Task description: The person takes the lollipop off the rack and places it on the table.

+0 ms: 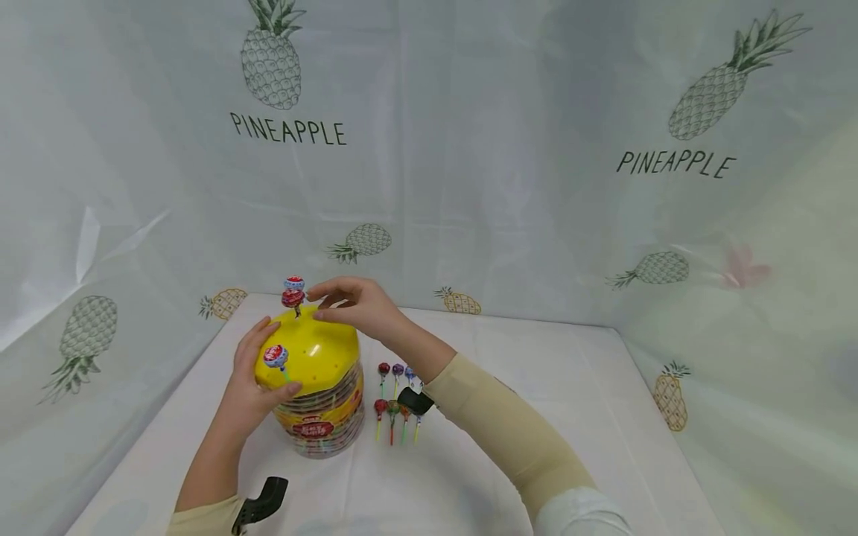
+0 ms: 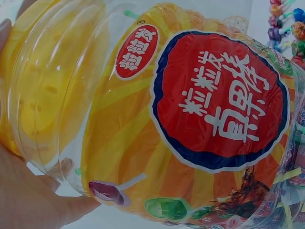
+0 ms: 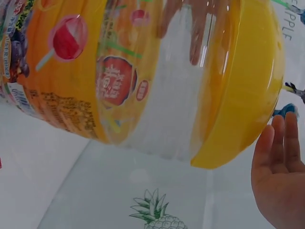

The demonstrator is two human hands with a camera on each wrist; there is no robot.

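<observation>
A clear plastic lollipop jar (image 1: 320, 417) with an orange-and-red label stands upright on the counter (image 1: 536, 461). Its yellow domed lid (image 1: 315, 357), dotted with holes, is on. Wrapped lollipops (image 1: 293, 294) stand stuck in the lid.

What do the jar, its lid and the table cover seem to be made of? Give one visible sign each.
Jar: clear glossy plastic, likely; the contents show through.
Lid: opaque yellow plastic, smooth, with moulded holes.
Table cover: thin white sheet, perhaps plastic film; it wrinkles.
</observation>
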